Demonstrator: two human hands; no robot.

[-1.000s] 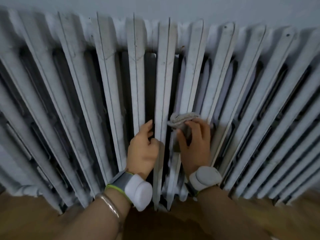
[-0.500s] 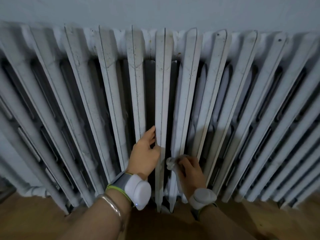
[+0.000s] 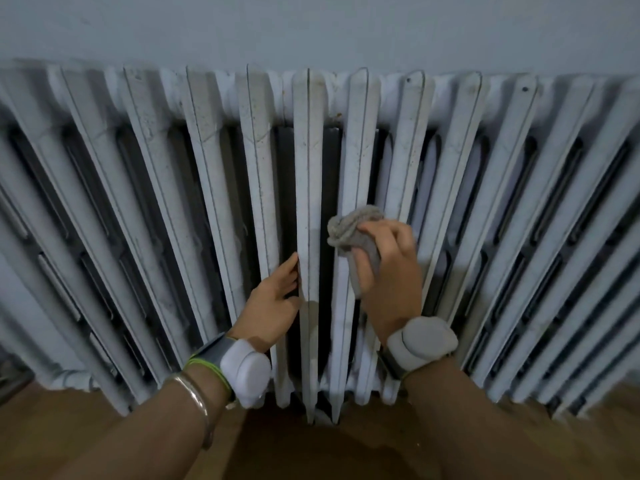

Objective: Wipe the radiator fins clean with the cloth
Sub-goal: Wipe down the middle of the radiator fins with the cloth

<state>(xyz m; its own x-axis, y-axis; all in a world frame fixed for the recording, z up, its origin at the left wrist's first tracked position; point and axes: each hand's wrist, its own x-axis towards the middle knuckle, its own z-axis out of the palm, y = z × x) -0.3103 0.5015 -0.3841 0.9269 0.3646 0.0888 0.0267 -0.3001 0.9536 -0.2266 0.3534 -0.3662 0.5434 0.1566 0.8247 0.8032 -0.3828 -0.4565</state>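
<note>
The right hand (image 3: pixel 389 275) is reaching up from a raised forearm, its fingers curling round a bunched grey cloth (image 3: pixel 349 230) and pressing it against a fin (image 3: pixel 358 150) about halfway up the white radiator (image 3: pixel 460 174). The left hand (image 3: pixel 273 301) is lying lower, fingers straight and held together along the edge of the neighbouring fin (image 3: pixel 308 161), tips slipping into the dark gap beside it.
</note>
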